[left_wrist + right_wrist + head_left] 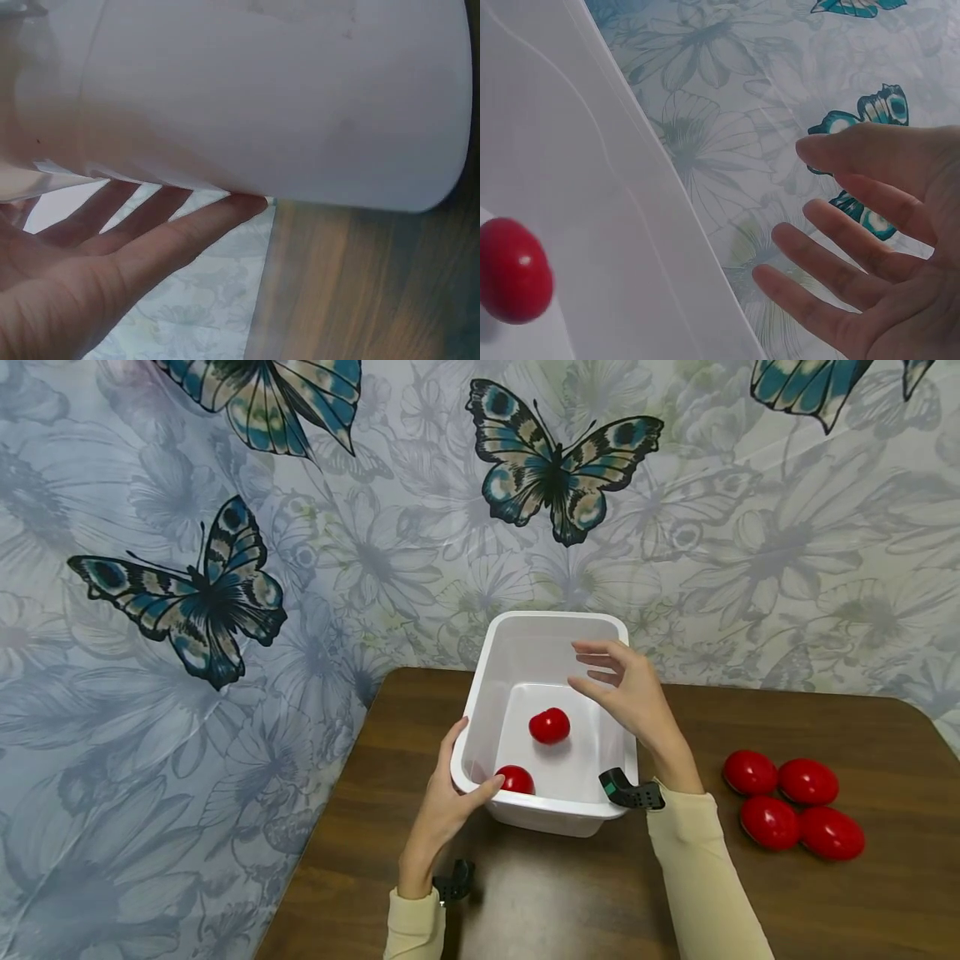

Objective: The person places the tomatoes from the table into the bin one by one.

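A white plastic basin [558,810] stands on the wooden table. My left hand [442,802] holds its near-left corner, thumb over the rim and fingers along the outer wall. In the left wrist view, the fingers [180,232] lie against the outside of the basin. Inside the basin, a shiny red rounded object [550,726] sits near the middle of the floor. A second red object [516,779] lies by the near wall, partly covered by my left thumb and the rim. My right hand [626,689] hovers over the basin's right side, fingers spread and holding nothing.
To the right of the basin, several glossy red egg-shaped objects [768,822] sit clustered on the table [570,902]. A butterfly-patterned cloth [420,527] hangs behind the table and down its left side. Black straps [630,792] are on both wrists.
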Available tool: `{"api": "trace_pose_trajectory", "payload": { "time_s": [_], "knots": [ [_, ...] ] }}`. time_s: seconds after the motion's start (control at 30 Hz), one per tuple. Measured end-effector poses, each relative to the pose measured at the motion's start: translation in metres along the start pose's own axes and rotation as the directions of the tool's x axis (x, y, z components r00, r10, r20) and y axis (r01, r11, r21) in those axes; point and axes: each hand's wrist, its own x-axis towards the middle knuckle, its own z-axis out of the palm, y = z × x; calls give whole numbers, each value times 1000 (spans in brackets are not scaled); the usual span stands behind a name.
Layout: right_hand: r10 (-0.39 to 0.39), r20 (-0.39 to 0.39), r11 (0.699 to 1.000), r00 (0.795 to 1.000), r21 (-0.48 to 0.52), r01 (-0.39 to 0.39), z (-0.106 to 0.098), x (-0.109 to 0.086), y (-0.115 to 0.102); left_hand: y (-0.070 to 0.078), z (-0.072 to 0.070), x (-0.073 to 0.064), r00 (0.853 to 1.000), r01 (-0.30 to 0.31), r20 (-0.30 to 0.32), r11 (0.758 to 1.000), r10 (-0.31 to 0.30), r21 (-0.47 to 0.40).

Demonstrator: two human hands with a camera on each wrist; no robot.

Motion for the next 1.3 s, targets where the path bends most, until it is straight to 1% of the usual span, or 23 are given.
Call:
{"api": "trace_pose_trajectory", "payload": {
  "time_s": [0.2, 0.37, 0.47, 0.53, 0.6, 0.67, 0.73, 0.83, 0.87, 0.93, 1.0, 1.07, 1.13, 1.17, 1.23, 1.3],
  "knots": [
    [7, 24, 1000, 1000, 21, -8, -2, -3, 0, 0, 1, 0, 1000, -7, 0, 1000, 7, 5],
    [22, 27, 1000, 999, 14, -23, -4, -7, 0, 0, 2, 0, 1000, -5, 5, 1000, 5, 6],
    [27, 19, 1000, 999, 7, -27, -11, -14, 3, -1, 3, 1, 1000, -3, 10, 1000, 3, 0],
    [24, -8, 1000, 1000, 18, -24, -22, -22, 6, -1, 4, 1, 1000, -3, 18, 1000, 3, -1],
    [20, -50, 999, 999, 47, -18, -38, -33, 12, -1, 5, 1, 1000, -4, 30, 1000, 4, 0],
    [13, -101, 996, 995, 91, -3, -57, -48, 20, -1, 5, 1, 999, -4, 34, 1000, 4, 4],
    [8, -154, 995, 988, 104, 8, -77, -66, 30, 0, 3, 0, 1000, -3, 28, 1000, 2, 17],
    [38, -239, 995, 970, 97, -14, -106, -95, 47, 1, -2, 0, 1000, -6, 15, 999, 6, 33],
    [50, -269, 995, 962, 99, -24, -115, -104, 52, 2, -4, 0, 1000, -9, 10, 999, 9, 40],
    [96, -318, 993, 943, 99, -68, -129, -121, 61, 3, -8, 0, 1000, -14, -1, 999, 14, 49],
    [118, -353, 993, 928, 50, -107, -140, -135, 69, 4, -10, -1, 1000, -12, -16, 998, 12, 57],
    [118, -363, 990, 924, -28, -137, -147, -149, 79, 3, -11, -2, 1000, -12, -23, 998, 13, 55],
    [113, -350, 975, 930, -142, -172, -149, -165, 92, 2, -10, -3, 1000, -10, -20, 999, 11, 51],
    [100, -342, 964, 934, -197, -176, -149, -174, 99, 1, -8, -3, 1000, -10, -13, 999, 10, 46],
    [102, -329, 946, 939, -261, -194, -146, -191, 115, 0, -4, -2, 1000, -10, 7, 999, 10, 31],
    [112, -334, 922, 936, -316, -224, -141, -206, 127, 0, 0, 0, 1000, -10, 22, 1000, 9, 26]
  ]
}}
